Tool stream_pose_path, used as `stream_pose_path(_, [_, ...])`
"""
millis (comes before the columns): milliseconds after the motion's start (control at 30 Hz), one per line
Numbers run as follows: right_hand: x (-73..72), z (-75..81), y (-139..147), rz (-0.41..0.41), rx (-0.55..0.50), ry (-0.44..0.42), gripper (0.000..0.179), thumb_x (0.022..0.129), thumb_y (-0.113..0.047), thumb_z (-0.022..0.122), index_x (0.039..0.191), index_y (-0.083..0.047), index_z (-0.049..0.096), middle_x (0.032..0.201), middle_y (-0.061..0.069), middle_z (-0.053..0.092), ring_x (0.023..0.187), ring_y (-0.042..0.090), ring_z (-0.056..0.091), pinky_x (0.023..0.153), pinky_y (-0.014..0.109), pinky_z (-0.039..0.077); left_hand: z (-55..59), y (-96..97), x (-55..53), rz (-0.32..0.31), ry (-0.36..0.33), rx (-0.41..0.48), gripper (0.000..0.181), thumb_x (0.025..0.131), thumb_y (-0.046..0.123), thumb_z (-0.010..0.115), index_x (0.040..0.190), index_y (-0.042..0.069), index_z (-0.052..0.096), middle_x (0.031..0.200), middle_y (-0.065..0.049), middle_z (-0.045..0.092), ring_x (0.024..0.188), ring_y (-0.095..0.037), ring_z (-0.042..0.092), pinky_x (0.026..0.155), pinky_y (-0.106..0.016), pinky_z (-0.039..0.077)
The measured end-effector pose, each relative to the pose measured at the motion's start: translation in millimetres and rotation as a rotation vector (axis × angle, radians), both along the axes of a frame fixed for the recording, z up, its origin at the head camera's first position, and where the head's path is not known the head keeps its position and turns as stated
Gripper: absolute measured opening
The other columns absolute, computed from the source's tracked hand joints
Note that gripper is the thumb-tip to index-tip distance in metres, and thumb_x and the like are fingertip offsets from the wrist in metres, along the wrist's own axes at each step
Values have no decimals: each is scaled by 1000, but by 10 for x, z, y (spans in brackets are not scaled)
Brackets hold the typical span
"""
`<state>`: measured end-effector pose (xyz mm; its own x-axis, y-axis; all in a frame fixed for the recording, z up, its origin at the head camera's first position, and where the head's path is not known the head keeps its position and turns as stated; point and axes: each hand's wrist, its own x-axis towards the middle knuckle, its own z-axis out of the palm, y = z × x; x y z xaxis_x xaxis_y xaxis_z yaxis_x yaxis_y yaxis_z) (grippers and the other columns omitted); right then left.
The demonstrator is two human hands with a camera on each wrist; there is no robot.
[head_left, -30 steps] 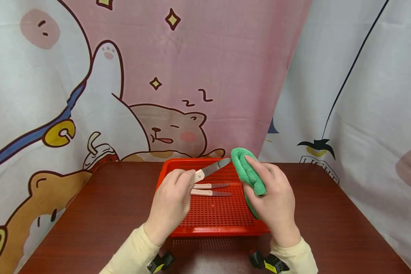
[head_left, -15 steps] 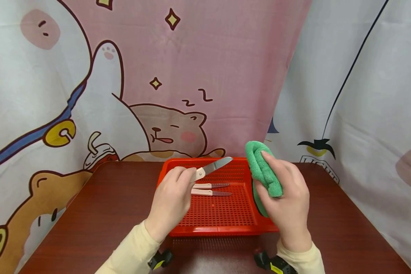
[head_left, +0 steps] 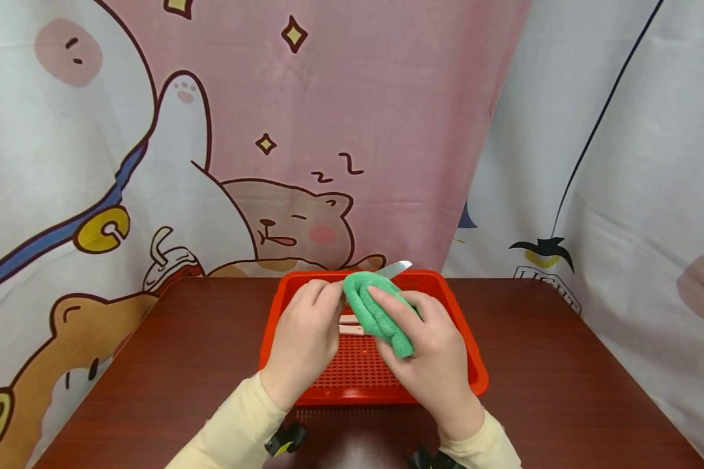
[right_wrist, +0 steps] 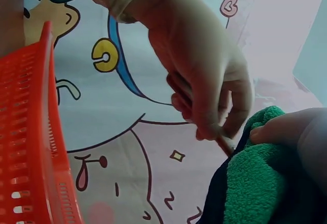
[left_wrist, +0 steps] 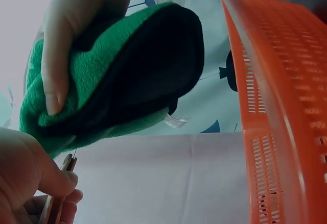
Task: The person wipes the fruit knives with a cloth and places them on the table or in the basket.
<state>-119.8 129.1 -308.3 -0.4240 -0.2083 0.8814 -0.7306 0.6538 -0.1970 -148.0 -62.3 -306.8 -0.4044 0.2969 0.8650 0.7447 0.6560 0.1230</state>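
Observation:
My left hand (head_left: pixel 306 339) grips a knife by its handle (left_wrist: pixel 55 203), above a red basket. The knife's blade tip (head_left: pixel 396 268) sticks out past the far side of a folded green cloth (head_left: pixel 377 311); the cloth covers the rest of the blade. My right hand (head_left: pixel 431 355) holds this cloth around the blade, close to the left hand's fingers. In the left wrist view the cloth's dark underside shows. Two more knives with pale handles (head_left: pixel 351 329) lie in the basket, their blades hidden behind the cloth and right hand.
The perforated red basket (head_left: pixel 364 395) stands on a dark brown table (head_left: pixel 540 365), below both hands. Behind the table hangs a printed curtain (head_left: pixel 387 130) with cartoon animals. Each wrist wears a black camera; the left wrist's camera (head_left: pixel 285 438) shows near the table's front.
The right hand first drew the cloth right, off the knife's tip, then brought it back left over the blade to the handle. The left hand kept its grip and shifted slightly right.

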Motion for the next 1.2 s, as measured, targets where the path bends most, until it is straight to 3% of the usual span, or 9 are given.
stream_pose_path(433, [-56,-33,170,-103,14,-77,61,73,-8,77,130,-25,65,106,10,63,95,29,60,74,47,51,27,5,-12,-44,-8,-57,20,88,-5,68,105,3,61,89,-8,56,76,-23,55,67,-30,51])
stream_pose_path(800, [-69,12,500,-186,8,-46,66,69,-3,80,131,-22,66,108,11,63,96,30,60,75,45,48,77,-12,-65,-117,-59,-97,20,87,-4,71,103,2,61,87,-7,57,76,-22,54,69,-32,49])
stream_pose_path(1000, [-57,31,712,-242,-7,-79,67,71,-3,80,133,-22,65,108,12,63,95,28,59,76,42,44,109,-56,-160,-176,-151,-118,25,83,-5,74,101,4,61,87,-4,59,77,-20,54,70,-32,48])
stream_pose_path(1200, [-43,2,981,-304,-27,-185,65,74,-5,77,135,-23,63,110,14,63,97,27,57,75,41,41,154,-111,-312,-211,-299,-162,25,82,-5,76,97,7,61,86,-1,60,76,-17,53,70,-32,48])
